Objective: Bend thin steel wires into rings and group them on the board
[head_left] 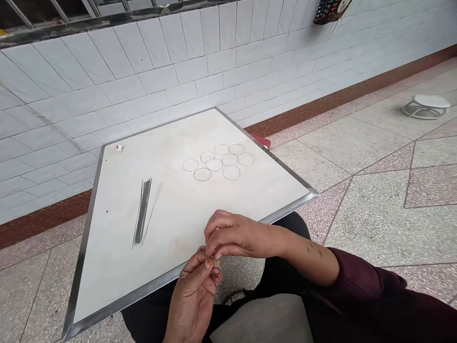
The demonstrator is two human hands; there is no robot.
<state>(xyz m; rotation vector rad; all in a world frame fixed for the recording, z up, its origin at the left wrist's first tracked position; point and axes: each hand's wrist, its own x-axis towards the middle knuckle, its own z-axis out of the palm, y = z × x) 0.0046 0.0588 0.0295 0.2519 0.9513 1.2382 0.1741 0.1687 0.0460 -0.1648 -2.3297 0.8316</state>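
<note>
Just over the near edge of the white table (143, 281), my two hands meet with closed fingertips. My left hand (194, 290) is palm up, its thumb and fingers pinched around a small brown piece (216, 263) whose kind I cannot make out. From above, my right hand (235, 236) pinches at the same spot; whatever its fingertips hold is hidden. Beyond the hands, several thin dark wire rings (231, 172) lie on the tabletop, some overlapping. A bundle of straight dark wires (143, 212) rests to the left, with a few loose wires (153, 212) beside it.
The table has a metal rim (293, 205) and stands against a white tiled wall (185, 90). A small white and red object (120, 148) sits near its far left corner. A low round stool (430, 102) stands on the floor at the right. Grey cloth (267, 321) covers my lap.
</note>
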